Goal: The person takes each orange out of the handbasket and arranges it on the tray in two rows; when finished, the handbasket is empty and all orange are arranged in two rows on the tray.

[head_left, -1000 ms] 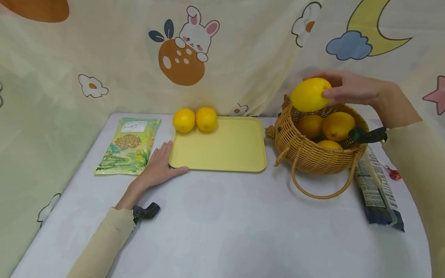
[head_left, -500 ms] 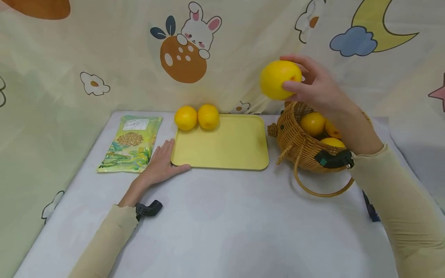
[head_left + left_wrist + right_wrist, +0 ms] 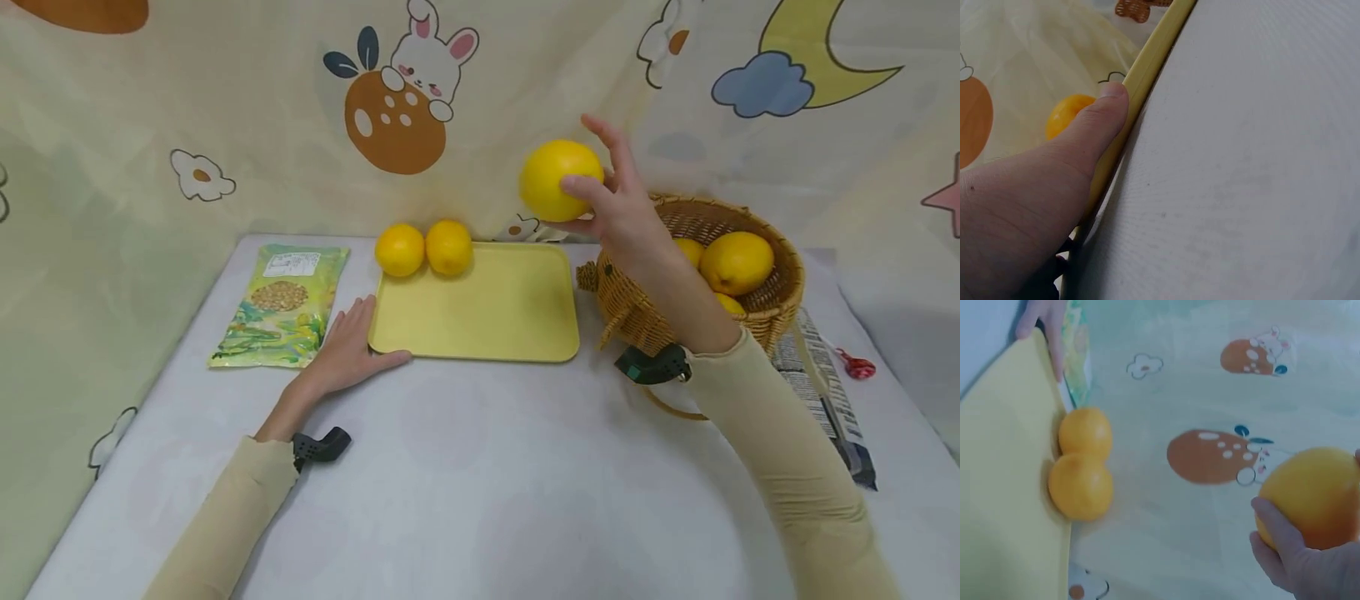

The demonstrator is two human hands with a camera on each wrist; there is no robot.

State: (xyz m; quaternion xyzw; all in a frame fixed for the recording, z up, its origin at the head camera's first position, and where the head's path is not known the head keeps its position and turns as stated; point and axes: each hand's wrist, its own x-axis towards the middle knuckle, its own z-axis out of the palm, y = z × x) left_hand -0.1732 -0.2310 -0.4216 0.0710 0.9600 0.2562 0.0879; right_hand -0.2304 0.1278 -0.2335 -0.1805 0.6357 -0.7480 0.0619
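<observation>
My right hand (image 3: 626, 212) grips a yellow lemon (image 3: 558, 180) in the air, above the right back part of the yellow tray (image 3: 517, 321). The thumb presses its near side, and one finger sticks up free of it. Two more lemons (image 3: 400, 250) sit side by side at the tray's back left corner. My left hand (image 3: 345, 354) rests at the tray's front left corner, fingers straight along the left side. In the left wrist view, the thumb (image 3: 1100, 119) lies against the tray's rim. A wicker basket (image 3: 780, 250) holds several lemons, partly hidden behind my right forearm.
A green bag of beans or grains (image 3: 279, 304) lies left of the tray. Beside the basket are a dark printed packet (image 3: 828, 400) and a small red wrapped item (image 3: 857, 365). A patterned cloth (image 3: 262, 100) hangs behind the table.
My right hand has carried the lemon leftward from over the basket to above the tray's right part. The left hand stays in place at the tray's corner.
</observation>
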